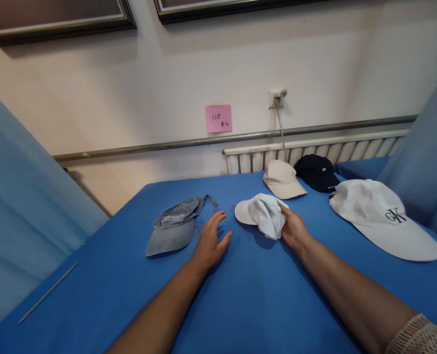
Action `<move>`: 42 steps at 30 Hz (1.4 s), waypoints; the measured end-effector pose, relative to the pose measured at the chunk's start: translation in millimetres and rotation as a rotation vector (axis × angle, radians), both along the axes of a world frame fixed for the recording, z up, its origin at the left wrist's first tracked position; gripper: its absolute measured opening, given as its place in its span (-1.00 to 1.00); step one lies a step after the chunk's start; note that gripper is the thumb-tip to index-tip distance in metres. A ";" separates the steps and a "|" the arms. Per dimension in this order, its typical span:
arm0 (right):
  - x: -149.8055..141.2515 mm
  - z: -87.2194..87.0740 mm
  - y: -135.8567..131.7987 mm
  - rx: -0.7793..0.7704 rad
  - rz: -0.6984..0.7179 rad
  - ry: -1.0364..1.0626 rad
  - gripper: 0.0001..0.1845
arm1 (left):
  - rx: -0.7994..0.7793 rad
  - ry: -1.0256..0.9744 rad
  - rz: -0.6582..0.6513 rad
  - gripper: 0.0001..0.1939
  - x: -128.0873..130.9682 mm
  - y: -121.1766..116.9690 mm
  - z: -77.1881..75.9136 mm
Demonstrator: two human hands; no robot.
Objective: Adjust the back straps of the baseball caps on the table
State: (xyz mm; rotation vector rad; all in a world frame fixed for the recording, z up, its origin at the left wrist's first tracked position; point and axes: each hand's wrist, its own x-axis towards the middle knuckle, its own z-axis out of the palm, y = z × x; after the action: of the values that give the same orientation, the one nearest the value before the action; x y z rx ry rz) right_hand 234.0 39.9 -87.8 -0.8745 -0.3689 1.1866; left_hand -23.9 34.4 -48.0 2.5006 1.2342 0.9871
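Note:
My right hand grips the back of a small white baseball cap, whose brim points left and whose crown is partly crumpled. The fingers behind the cap are hidden. My left hand is open, thumb and fingers apart, holding nothing between the white cap and a grey cap. That grey cap lies on the blue table cover with its brim toward me and its back strap sticking out to the right, close to my left fingertips.
At the back right lie a beige cap and a black cap. A larger white cap with dark letters sits right of my right arm. A thin stick lies at left. Blue curtains hang on both sides; a radiator stands behind.

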 end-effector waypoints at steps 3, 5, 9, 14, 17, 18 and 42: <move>-5.5 5.0 1.1 0.072 0.116 0.079 -0.77 | 0.000 0.037 -0.089 -0.48 13.1 -9.1 -3.7; -14.0 9.6 -3.3 0.087 0.175 0.113 -0.75 | 0.021 0.064 -0.132 -0.36 26.4 -15.0 -7.2; -27.8 17.4 -17.6 0.107 0.275 0.069 -0.74 | 0.085 0.074 -0.106 -0.37 45.7 -12.0 -12.0; -21.6 19.2 -24.9 0.066 0.205 -0.116 -0.75 | 0.140 0.030 0.067 -0.70 26.1 19.0 -7.3; -15.2 13.2 -21.6 -0.042 0.098 -0.192 -0.70 | 0.102 -0.003 0.204 -0.79 6.6 38.0 -8.4; -13.8 10.0 -19.7 -0.071 0.076 -0.251 -0.69 | 0.067 -0.001 0.209 -0.79 2.5 42.7 -10.4; -22.0 2.9 -24.9 0.233 0.152 -1.226 -0.83 | -0.008 0.289 0.061 -0.76 24.3 12.6 -10.6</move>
State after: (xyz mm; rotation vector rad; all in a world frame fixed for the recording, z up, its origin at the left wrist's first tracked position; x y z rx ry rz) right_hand 212.0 15.0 -84.9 -1.3046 -1.5457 0.5840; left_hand 0.4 46.9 -58.6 2.6843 1.3961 0.6453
